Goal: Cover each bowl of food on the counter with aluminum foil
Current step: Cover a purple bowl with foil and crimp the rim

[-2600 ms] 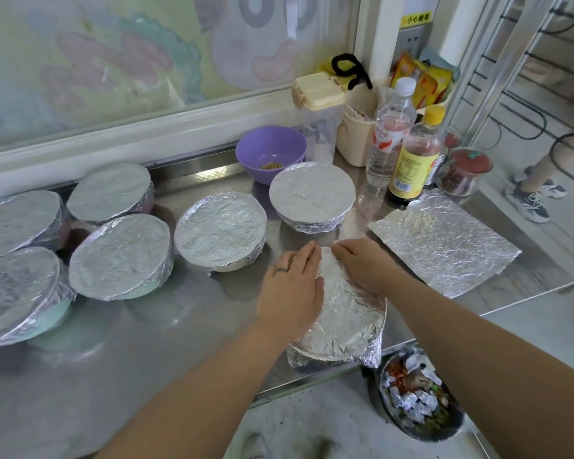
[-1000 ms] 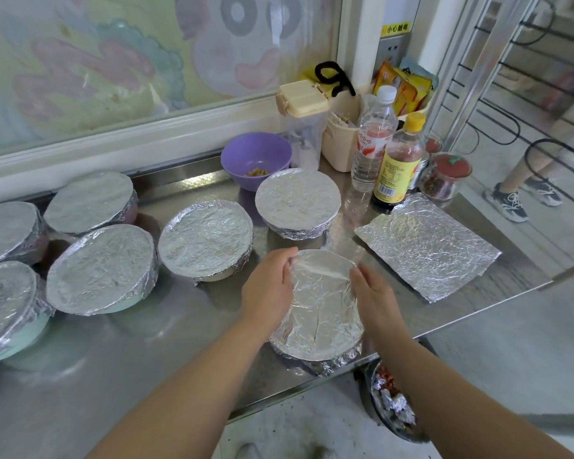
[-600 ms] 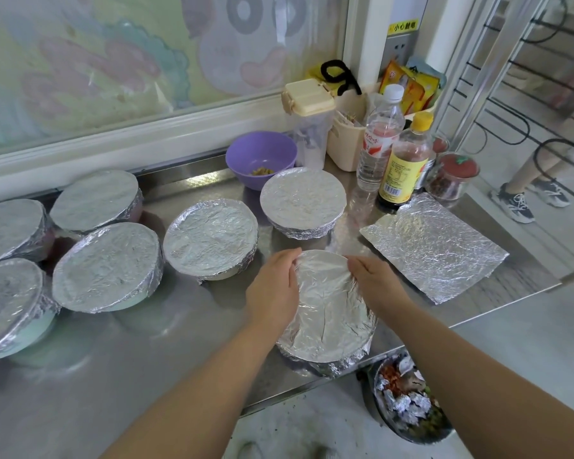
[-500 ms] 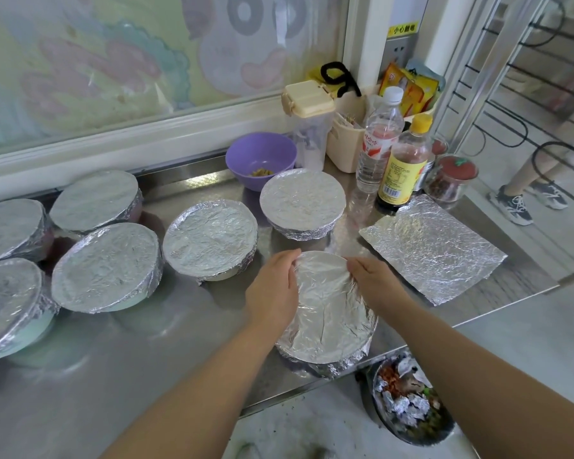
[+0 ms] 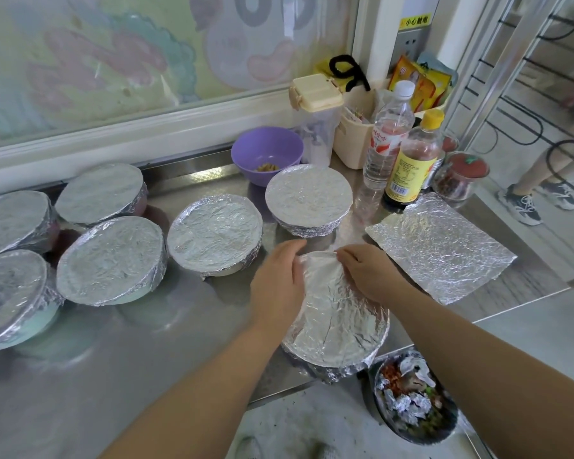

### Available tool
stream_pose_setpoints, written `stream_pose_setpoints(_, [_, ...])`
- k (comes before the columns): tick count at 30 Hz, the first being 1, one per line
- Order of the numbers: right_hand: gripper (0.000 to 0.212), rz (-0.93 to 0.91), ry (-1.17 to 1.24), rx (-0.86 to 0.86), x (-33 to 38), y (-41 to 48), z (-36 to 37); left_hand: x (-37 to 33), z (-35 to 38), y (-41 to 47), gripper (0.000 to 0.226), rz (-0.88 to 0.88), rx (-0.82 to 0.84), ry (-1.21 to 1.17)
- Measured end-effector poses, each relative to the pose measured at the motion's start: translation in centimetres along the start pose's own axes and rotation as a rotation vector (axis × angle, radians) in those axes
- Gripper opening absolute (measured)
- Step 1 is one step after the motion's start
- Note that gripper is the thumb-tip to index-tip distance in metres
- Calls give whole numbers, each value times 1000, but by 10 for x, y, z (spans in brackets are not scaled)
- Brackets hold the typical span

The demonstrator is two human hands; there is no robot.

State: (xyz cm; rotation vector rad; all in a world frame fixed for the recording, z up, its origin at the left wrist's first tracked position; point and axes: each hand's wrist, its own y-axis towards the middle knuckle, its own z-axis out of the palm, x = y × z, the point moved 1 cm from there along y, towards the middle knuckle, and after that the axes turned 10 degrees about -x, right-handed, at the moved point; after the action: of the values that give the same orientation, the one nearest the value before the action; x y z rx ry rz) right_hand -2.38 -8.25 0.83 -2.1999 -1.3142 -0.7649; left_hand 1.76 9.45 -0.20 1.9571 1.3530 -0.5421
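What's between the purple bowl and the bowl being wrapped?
Head view: one foil-covered bowl sits between the purple bowl and the bowl being wrapped.

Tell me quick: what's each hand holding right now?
Left hand: fingers curled round the left edge of the front foil.
Right hand: pinching that foil at its far edge.

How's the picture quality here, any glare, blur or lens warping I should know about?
Head view: glare whitens the far edge of the foil between the left hand and right hand; both hands' fingertips look slightly blurred; wide-angle warping bows the window sill; the steel counter softly mirrors the covered bowls.
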Motion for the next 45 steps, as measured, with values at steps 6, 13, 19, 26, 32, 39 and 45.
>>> stream_pose_setpoints(6, [34,212,104,-198,-34,-33,-5,-8,-7,-30,36,-76,-123,-173])
stream_pose_setpoints(13, [76,-100,-162,29,-5,-33,0,-14,10,-51,48,-596,-103,-481])
stream_pose_setpoints(19, [74,-48,-196,54,0,-32,-3,-14,15,-42,38,-729,-163,-609])
stream_pose_setpoints(26, [107,133,-126,47,-9,-29,-16,-10,6,-4,38,-599,79,-617])
stream_pose_setpoints(32, [147,-243,-513,243,34,-27,-12,11,-20,-6,36,-593,82,-516])
stream_pose_setpoints(39, [148,-250,-722,451,47,-17,6,21,-18,-47,18,-1196,339,-661])
stream_pose_setpoints(45, [149,-261,-771,451,49,-19,7,31,-18,-61,16,-1439,348,-1031])
